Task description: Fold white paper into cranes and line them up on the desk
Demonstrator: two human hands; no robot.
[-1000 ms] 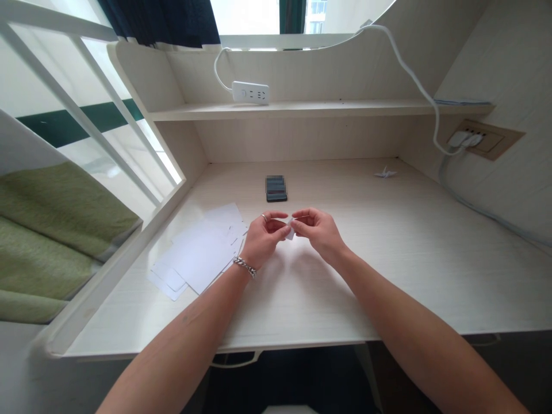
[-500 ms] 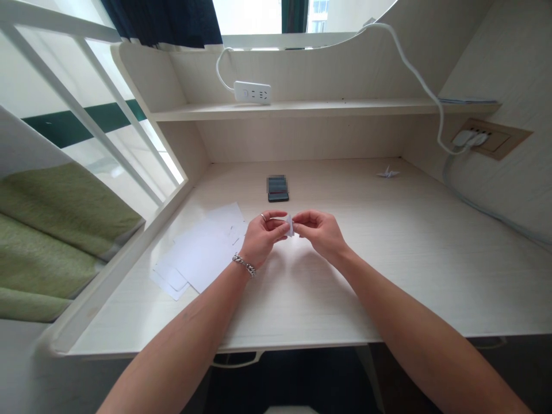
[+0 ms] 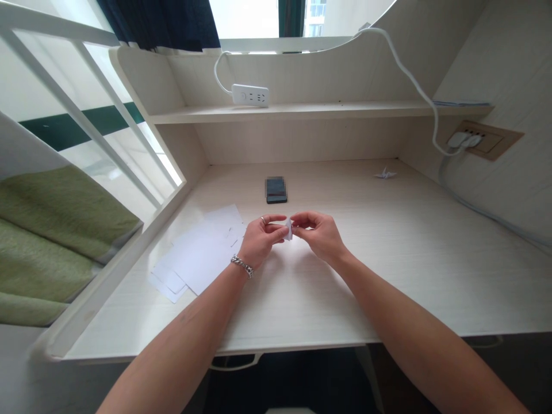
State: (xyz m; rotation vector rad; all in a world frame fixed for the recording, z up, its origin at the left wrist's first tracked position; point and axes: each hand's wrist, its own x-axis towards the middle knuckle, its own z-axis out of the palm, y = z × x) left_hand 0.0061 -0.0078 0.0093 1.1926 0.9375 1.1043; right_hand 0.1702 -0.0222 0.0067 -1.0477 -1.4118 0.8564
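A small folded white paper (image 3: 288,229) is held upright between both hands, a little above the desk. My left hand (image 3: 261,236), with a ring and a chain bracelet at the wrist, pinches its left side between thumb and fingers. On the other side, my right hand (image 3: 318,232) grips the right edge with thumb and fingertips. The exact folds are too small to make out. White paper sheets (image 3: 204,241) lie on the desk beside my left hand, with several small dark marks or scraps on them.
Behind my hands lies a dark phone (image 3: 276,190). A folded paper crane (image 3: 385,173) sits at the back right of the desk (image 3: 414,241). On the shelf (image 3: 310,110) stands a white power strip (image 3: 250,95); a white cable (image 3: 409,75) runs to the wall socket (image 3: 491,140).
The view has shifted slightly. Both hands still hold the folded paper, which now shows a slightly wider, more pointed shape between the fingertips.
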